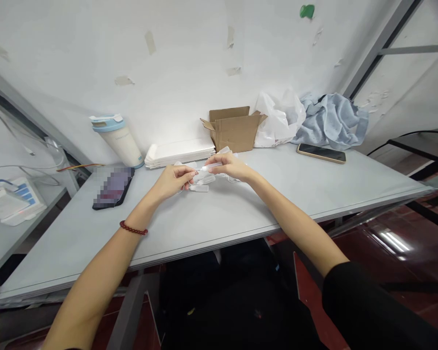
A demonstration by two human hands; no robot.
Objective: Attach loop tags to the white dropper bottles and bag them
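Note:
My right hand (229, 166) is closed around a small white tube-like piece (212, 167) whose narrow end points left. Close beside it, my left hand (172, 182) pinches at that narrow end; a thin strand seems to run between the fingers, too fine to name. Beneath and between the hands lie several small translucent white plastic pieces (200, 188), with thin white cord (232, 180) among them. Parts of this cluster are hidden behind my fingers.
Along the wall stand a tumbler (122, 143), a stack of white flat pieces (178, 151), an open cardboard box (237, 131), a white plastic bag (279, 119) and blue cloth (332, 119). Phones lie at left (114, 188) and right (321, 153) on the grey table (219, 214).

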